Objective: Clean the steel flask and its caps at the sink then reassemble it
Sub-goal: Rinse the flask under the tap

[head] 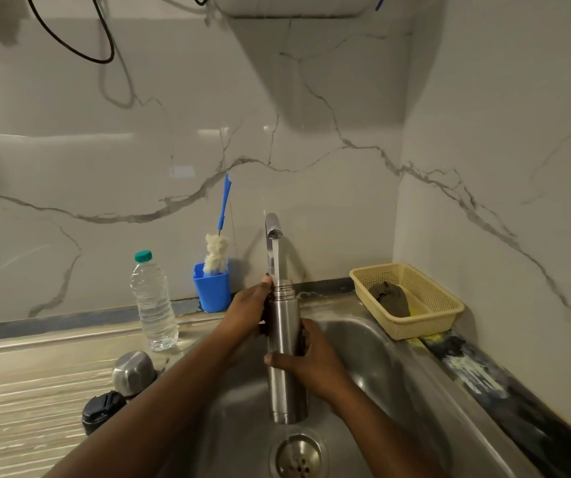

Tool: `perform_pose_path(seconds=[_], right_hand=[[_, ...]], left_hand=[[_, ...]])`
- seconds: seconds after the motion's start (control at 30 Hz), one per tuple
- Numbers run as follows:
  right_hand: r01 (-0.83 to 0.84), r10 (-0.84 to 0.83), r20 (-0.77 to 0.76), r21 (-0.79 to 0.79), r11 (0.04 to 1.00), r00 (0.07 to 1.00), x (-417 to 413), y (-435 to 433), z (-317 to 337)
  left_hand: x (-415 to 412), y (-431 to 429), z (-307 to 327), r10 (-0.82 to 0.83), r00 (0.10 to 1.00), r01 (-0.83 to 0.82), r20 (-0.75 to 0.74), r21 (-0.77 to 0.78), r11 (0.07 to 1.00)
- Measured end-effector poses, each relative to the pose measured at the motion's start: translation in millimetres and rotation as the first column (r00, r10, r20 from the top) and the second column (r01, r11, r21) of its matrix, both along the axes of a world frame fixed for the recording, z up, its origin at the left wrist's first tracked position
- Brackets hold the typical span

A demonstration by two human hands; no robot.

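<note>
Head view: 2 bare hands hold a steel flask point(284, 326) upright over the bowl of a sink point(363, 357), seen from above.
Flask position: under the tap point(273, 225), its open, threaded mouth right below the spout; its base hangs above the drain point(298, 457), clear of the bowl.
Water: a stream point(276, 258) falls from the spout into the mouth of the flask; a thin trickle shows below the base.
Left hand point(247, 312): wrapped round the upper body of the flask from the left, thumb tip up beside the threads.
Right hand point(311, 363): wrapped round the middle of the flask from the right, thumb laid across the front.
Steel cap point(134, 372): on the drainboard point(18, 391) left of the bowl, dome up, not on the flask.
Black cap point(103, 410): just in front of the steel cap, touching or nearly so; I cannot tell which.
Water bottle point(154, 305): clear plastic with a green lid, upright behind the 2 caps.
Blue cup point(212, 288): against the wall left of the tap, with a bottle brush point(216, 253) standing in it, white bristles above the rim and blue handle leaning on the marble.
Basket point(444, 307): cream plastic, in the corner right of the tap, with a dark cloth point(390, 298) lying inside.
</note>
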State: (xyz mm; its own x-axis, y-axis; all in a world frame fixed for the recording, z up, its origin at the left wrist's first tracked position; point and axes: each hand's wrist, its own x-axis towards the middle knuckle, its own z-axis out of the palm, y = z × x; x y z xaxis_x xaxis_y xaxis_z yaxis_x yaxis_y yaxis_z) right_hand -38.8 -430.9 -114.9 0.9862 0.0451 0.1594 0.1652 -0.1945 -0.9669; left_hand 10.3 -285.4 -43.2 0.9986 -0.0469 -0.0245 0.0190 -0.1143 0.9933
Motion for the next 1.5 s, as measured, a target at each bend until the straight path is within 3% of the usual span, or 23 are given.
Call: perform_pose_path(seconds=[0.1, 0.3, 0.6, 0.77, 0.93, 1.17, 1.5], right_hand=[[0.007, -0.007, -0.006, 0.018, 1.0, 1.0, 1.6, -1.0, -2.1], [0.001, 0.001, -0.046, 0.043, 0.999, 0.999, 2.5, -0.9, -2.2], [-0.018, 0.022, -0.104, 0.037, 0.999, 0.994, 1.0, -2.3, -0.8], [-0.033, 0.03, -0.092, -0.023, 0.999, 0.995, 3.0, -1.0, -4.5], [0.014, -0.018, -0.049, -0.096, 0.995, 0.999, 3.7, -2.9, -7.1], [0.041, -0.043, -0.022, -0.108, 0.993, 0.999, 4.5, 1.3, -7.5], [0.073, -0.074, -0.008, -0.102, 0.992, 0.997, -3.8, -3.5, 4.3]], left_hand=[[-1.5, -1.8, -0.5, 0.004, 1.0, -0.006, -0.023, -0.053, 0.999], [-6.1, -5.2, -2.4, -0.138, 0.986, 0.129, 0.097, 0.092, 0.987], [0.0, -9.7, -1.1, 0.018, 0.996, -0.026, -0.09, -0.083, 0.996], [-1.1, -3.2, 1.7, 0.069, 0.991, -0.075, -0.114, -0.047, 0.996], [-13.7, 6.1, 0.2, -0.028, 1.0, 0.028, 0.007, 0.059, 0.998], [-23.0, 27.5, -4.8, 0.012, 0.994, -0.022, 0.109, 0.09, 0.996], [-52.2, 56.6, -9.2, 0.003, 0.998, -0.005, 0.063, 0.044, 0.999]])
